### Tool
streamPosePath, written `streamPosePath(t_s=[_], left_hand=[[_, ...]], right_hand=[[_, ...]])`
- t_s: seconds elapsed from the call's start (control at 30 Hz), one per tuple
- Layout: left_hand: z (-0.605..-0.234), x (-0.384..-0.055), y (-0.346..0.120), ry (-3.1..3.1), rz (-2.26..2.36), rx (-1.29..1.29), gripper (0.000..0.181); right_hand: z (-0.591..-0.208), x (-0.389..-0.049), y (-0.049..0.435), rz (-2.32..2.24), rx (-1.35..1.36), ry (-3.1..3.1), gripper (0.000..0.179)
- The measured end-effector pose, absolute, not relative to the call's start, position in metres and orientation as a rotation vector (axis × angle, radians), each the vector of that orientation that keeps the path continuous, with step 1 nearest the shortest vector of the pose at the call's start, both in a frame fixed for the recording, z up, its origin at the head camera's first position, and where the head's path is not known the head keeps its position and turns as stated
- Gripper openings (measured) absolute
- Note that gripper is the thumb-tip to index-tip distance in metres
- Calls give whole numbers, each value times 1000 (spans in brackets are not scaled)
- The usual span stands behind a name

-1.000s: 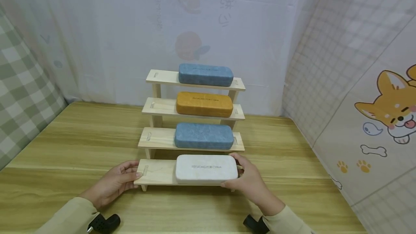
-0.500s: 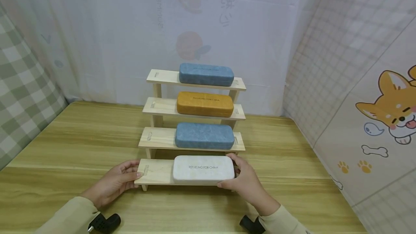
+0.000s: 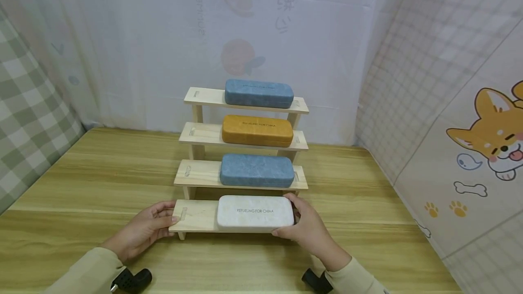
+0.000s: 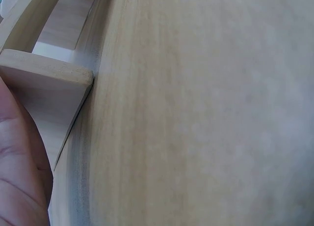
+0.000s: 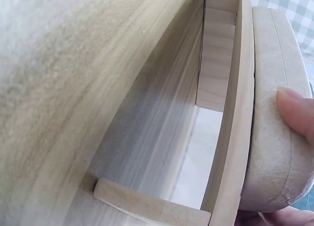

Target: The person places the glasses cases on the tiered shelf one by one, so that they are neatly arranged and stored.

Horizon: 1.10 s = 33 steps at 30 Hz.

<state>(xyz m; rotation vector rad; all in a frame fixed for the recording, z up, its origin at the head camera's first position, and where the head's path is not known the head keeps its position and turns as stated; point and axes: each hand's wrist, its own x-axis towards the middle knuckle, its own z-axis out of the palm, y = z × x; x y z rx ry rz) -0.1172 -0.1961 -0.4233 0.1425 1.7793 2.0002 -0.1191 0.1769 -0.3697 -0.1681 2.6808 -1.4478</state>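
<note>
A white glasses case lettered "REFUELING FOR CHINA" lies on the lowest step of a pale wooden stepped rack. My right hand grips the case's right end, thumb at the front and fingers behind. In the right wrist view the case sits against the step, with my thumb on its side. My left hand pinches the left end of that same step, thumb on top. Part of the left palm shows beside a rack leg in the left wrist view.
Higher steps bear a blue case, an orange case and another blue case. The rack stands on a wood-grain table. A white curtain hangs behind, a checked cloth at left, a dog-print cloth at right.
My right hand has moved the white case slightly left along the lowest step, mostly in the first half second. The left hand keeps its place on the step's end.
</note>
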Motion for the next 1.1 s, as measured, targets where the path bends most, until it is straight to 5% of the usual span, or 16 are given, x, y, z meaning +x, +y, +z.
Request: streamPosePath(t_s=[0.97, 1.1], left_hand=[[-422, -118, -196, 1857, 1933, 157, 73], [-419, -115, -199, 1952, 1893, 103, 67]], right_hand=[[-369, -114, 187, -1343, -199, 2691, 95], [-363, -111, 199, -1363, -234, 2694, 83]])
